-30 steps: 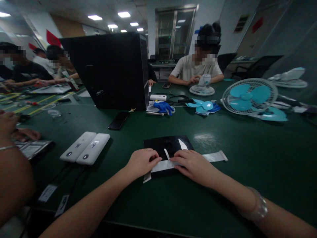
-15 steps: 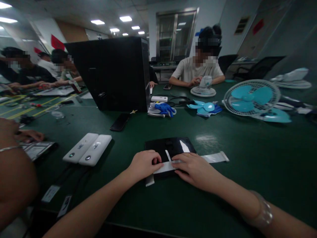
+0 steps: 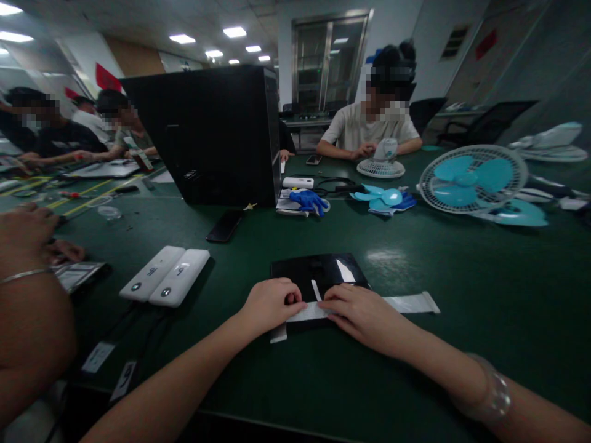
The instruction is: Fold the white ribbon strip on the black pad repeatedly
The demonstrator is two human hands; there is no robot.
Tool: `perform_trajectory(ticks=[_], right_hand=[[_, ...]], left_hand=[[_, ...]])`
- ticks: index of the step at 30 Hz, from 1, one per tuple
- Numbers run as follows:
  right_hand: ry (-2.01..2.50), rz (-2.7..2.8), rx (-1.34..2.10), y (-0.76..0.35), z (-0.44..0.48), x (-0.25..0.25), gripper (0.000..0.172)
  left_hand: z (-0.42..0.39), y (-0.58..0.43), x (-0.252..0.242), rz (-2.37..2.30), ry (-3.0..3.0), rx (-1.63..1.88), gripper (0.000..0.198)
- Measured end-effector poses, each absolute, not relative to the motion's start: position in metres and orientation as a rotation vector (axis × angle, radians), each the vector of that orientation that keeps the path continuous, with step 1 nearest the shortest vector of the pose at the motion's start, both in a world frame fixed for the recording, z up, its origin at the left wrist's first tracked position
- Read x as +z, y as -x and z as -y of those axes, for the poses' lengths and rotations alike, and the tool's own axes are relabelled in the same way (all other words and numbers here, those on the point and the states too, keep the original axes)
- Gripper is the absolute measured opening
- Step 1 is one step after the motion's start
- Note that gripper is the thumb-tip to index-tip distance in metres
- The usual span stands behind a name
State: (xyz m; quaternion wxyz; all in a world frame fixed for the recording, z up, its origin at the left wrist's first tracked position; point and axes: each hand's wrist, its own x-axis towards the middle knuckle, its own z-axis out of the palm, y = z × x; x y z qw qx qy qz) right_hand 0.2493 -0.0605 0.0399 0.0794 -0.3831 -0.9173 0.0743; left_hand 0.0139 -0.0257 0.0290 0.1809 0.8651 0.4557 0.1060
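Both grips on a long white flat ribbon strip (image 3: 409,303) lying across a glossy black square panel (image 3: 318,271) on the dark green bench (image 3: 415,381).

Left grip (image 3: 270,304): fingers curled, tips on the strip near its left end; cannot tell whether it pinches or only presses. Right grip (image 3: 357,314): palm down, released, fingertips flat on the strip mid-panel. The strip's right end lies free on the bench, past the panel edge. Two white oblong devices (image 3: 164,283) sit to the left, well apart. Black phone (image 3: 225,226) lies further back.
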Motion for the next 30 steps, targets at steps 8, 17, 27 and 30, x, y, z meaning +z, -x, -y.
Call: perform_trajectory(ticks=[8, 17, 27, 30], right_hand=[[1.039, 2.775, 0.172, -0.248, 0.063, 0.043, 0.031], [1.043, 2.732, 0.220, -0.246, 0.063, 0.045, 0.027], [0.827, 2.723, 0.047, -0.251, 0.065, 0.046, 0.030], [0.868, 2.758, 0.054, -0.250, 0.065, 0.050, 0.029]], left_hand=[[0.025, -0.014, 0.028, -1.291, -2.429, 0.293, 0.022], [0.024, -0.014, 0.027, -1.279, -2.428, 0.318, 0.019], [0.024, -0.014, 0.028, -1.296, -2.402, 0.301, 0.022], [0.024, -0.014, 0.027, -1.303, -2.404, 0.303, 0.022]])
